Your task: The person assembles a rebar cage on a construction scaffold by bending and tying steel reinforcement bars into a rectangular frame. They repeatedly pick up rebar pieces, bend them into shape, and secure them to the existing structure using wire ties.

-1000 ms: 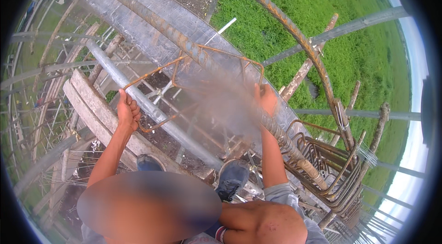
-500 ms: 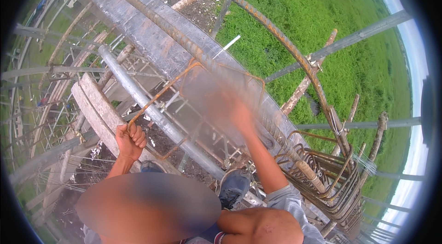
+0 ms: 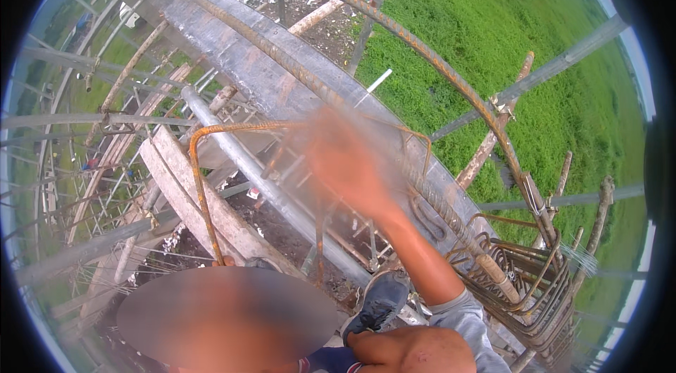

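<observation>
A rusty rebar stirrup [image 3: 243,126], bent into an angular loop, stands tilted up over the gap in front of me. Its near end meets my left hand [image 3: 224,261], closed on it; only a sliver of that hand shows above a blurred patch. My right hand [image 3: 346,162] is stretched forward at the stirrup's far side, beside a long ribbed rebar [image 3: 282,61]. Motion smears its fingers, so whether it grips anything is hidden. Beneath the rebar lies a long grey form panel [image 3: 236,49].
Several bent stirrups [image 3: 524,288] hang bunched at the right. A second rusty rebar [image 3: 436,56] arcs overhead. A metal pipe [image 3: 246,165] and a weathered plank [image 3: 186,190] cross below me, near my shoe [image 3: 380,302]. Scaffolding stands at the left, with ground far beneath.
My left hand has drawn down and back toward me, and the stirrup has swung more upright. The right hand stays forward, still blurred. The whole view has shifted slightly.
</observation>
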`<state>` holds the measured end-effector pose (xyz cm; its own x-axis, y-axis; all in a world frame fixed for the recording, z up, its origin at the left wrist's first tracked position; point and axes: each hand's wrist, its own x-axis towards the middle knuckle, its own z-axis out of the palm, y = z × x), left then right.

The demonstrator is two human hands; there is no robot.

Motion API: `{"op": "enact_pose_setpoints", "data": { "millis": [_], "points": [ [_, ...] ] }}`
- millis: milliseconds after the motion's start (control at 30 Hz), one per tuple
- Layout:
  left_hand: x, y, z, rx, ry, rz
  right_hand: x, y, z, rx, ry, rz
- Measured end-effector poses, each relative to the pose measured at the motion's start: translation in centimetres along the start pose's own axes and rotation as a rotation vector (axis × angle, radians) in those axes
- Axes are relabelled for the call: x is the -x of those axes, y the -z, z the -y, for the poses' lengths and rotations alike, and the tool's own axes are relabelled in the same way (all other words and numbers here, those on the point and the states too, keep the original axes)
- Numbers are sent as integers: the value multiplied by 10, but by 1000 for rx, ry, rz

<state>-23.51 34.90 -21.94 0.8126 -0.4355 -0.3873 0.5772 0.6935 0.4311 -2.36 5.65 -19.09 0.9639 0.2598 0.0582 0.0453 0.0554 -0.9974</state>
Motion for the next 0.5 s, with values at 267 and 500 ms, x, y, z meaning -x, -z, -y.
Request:
{"op": "enact_pose_setpoints", "data": {
  "millis": [267,500],
  "points": [
    [-25,-14,1,295,29,43,11,-3,18,-419,-236,138],
    [-52,-42,-14,227,57,150,14,10,26,-183,-134,46]
  ]
}}
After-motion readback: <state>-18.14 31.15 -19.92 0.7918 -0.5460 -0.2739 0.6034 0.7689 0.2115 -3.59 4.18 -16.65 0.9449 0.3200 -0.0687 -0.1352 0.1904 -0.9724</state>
